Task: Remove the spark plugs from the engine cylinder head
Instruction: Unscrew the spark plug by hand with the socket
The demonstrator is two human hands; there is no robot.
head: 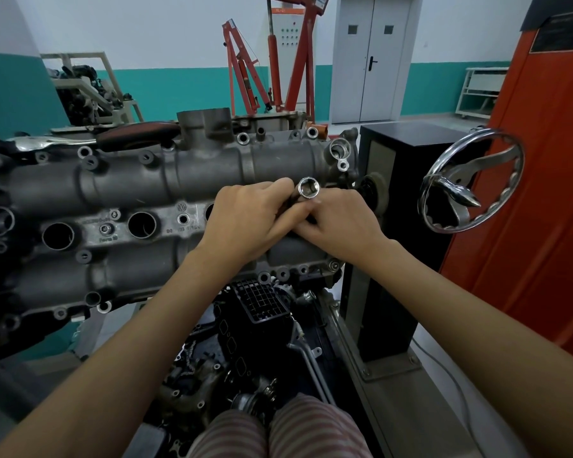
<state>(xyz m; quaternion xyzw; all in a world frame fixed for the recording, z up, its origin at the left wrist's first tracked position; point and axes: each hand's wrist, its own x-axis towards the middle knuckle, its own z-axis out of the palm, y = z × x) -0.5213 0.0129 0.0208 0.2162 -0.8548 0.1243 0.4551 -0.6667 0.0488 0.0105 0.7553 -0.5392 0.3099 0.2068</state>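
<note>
Trousers: your striped trousers point(278, 431), pink and grey, sit at the bottom edge, nearest the lens.
Loose parts: below your forearms, a black plastic grid piece point(262, 300) lies among dark, greasy metal parts.
Left hand: your left hand point(248, 216) is clenched around the dark shank of the socket tool point(306, 192).
Right hand: your right hand point(339, 223) grips the same tool lower down, its fingers touching your left hand.
Socket tool: bright chrome, round, its hollow mouth facing up towards you.
Cylinder head: the cylinder head point(166, 180) is rough grey cast metal with rounded ribs; both your hands rest over its right end.
Plug wells: a row of dark round plug wells point(142, 224) runs along the middle; no spark plugs are visible in them.
Writing: a round emblem and small cast characters, too blurred to read.
Handwheel: a polished chrome handwheel point(470, 186) with a scalloped rim stands right of the head.
</note>
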